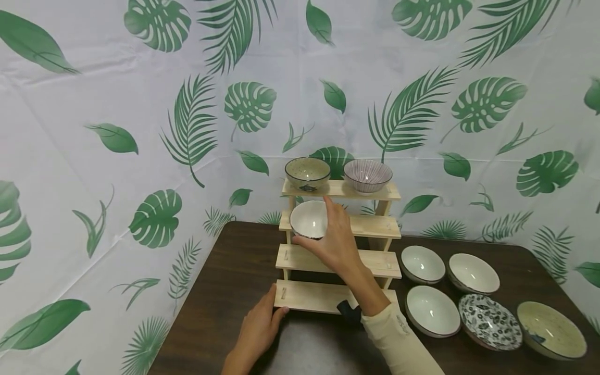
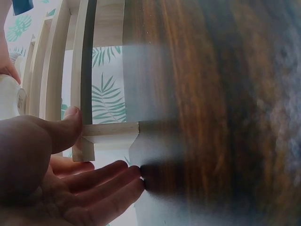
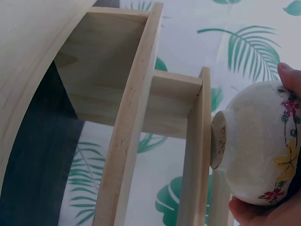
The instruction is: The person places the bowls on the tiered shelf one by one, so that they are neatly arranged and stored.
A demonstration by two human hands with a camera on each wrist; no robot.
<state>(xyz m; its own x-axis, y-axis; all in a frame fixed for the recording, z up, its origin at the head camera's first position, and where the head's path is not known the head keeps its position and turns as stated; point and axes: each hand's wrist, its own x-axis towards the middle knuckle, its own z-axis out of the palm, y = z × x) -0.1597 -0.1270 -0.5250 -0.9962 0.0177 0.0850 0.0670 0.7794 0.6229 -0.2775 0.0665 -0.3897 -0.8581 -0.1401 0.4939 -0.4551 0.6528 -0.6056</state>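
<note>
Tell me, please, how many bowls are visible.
8: two bowls on the top shelf, one bowl in the right hand, five bowls on the table right of the stand. The sleeve could hide another.

On the top tier of the wooden shelf (image 1: 300, 259), a greenish bowl (image 1: 307, 176) and a striped bowl (image 1: 367, 176) are standing in the way, leaving a narrow gap between them. At the shelf's second tier, a white bowl (image 1: 309, 219) and the right hand (image 1: 338, 245) are blocking the left part, while the right part is offering room. The right forearm (image 1: 367, 291) is crossing before the lower tiers; the left hand (image 1: 259, 328) is obstructing the shelf's lower left corner. Bare tabletop (image 1: 248, 255) is giving passage along the shelf's left side. Five bowls (image 1: 490, 319) are crowding its right; a leaf-print cloth (image 1: 290, 67) is hanging behind.
</note>
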